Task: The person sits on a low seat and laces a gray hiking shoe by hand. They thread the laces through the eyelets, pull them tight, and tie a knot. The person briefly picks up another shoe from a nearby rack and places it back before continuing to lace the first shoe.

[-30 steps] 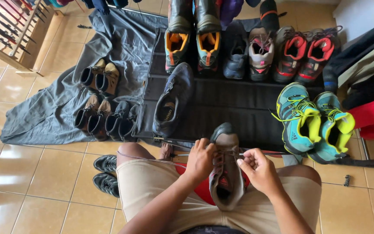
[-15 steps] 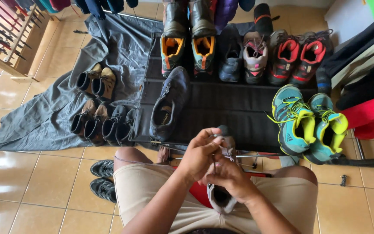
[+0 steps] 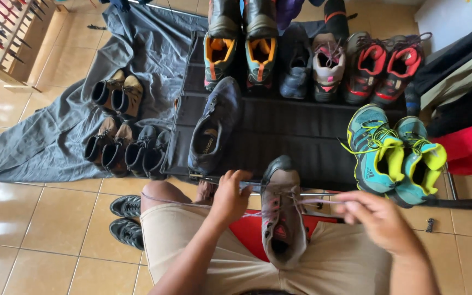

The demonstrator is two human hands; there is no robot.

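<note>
Head view, looking down at a seated person's lap in khaki shorts [image 3: 350, 262]. A grey hiking shoe [image 3: 282, 218] with pink trim lies on the lap, toe pointing away, opening toward the camera, over a red cloth [image 3: 249, 232] between the thighs. Left hand [image 3: 229, 198] is at the shoe's left side, fingers closed on a lace end; the thin lace [image 3: 181, 202] runs out leftward across the left thigh. Right hand [image 3: 379, 218] is to the right of the shoe, apart from it, fingertips pinched shut on the other lace end [image 3: 318, 202], which is stretched from the eyelets. Both laces taut, pulled to opposite sides.

Ahead of the knees, a black mat [image 3: 279, 131] on the tiled floor [image 3: 39, 229]. A dark grey shoe [image 3: 213, 128] lies alone on the mat's left part. Back row: two tall boots with orange lining [image 3: 240, 54], a dark shoe, a grey-pink shoe [image 3: 328, 65], a red-black pair [image 3: 381, 68]. A teal and yellow pair [image 3: 397, 155] sits at the mat's right edge, near the right hand. Left of the mat, a grey sheet [image 3: 50, 136] with brown and black boots [image 3: 121, 145] in a cluster. Black sandals [image 3: 127, 218] on the floor just beside the left thigh. Wooden rack [image 3: 6, 38] top left.
</note>
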